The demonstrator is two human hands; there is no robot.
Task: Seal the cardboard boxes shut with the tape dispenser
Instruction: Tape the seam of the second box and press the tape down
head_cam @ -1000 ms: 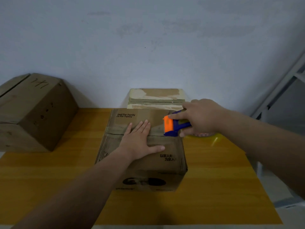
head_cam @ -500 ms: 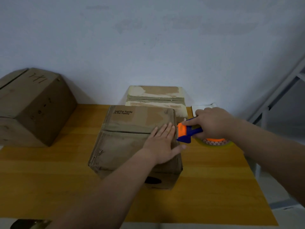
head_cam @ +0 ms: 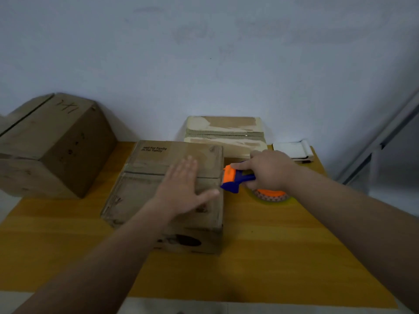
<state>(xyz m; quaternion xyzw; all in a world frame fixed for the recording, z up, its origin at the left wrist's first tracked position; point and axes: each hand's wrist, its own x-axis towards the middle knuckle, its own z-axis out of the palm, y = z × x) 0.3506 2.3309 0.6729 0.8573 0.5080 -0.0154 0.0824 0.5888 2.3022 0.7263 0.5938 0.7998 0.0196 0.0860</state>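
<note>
A brown cardboard box (head_cam: pixel 147 200) with closed flaps sits in the middle of the wooden table. My left hand (head_cam: pixel 181 191) lies flat on its top, fingers straight, over the flap seam near the right side. My right hand (head_cam: pixel 269 171) grips the handle of the orange and blue tape dispenser (head_cam: pixel 233 177), whose head is at the box's upper right edge. The tape roll (head_cam: pixel 269 196) shows under my right hand, beside the box.
A larger cardboard box (head_cam: pixel 52 146) stands at the left end of the table. A pale taped box (head_cam: pixel 224 132) sits against the wall behind the middle box. A small white device (head_cam: pixel 294 150) lies at the back right. The yellow wooden table (head_cam: pixel 283 257) ends at the right.
My right hand drew the dispenser rightward across the box top to its right edge. My left hand slid right along the seam after it. The view shifted.
</note>
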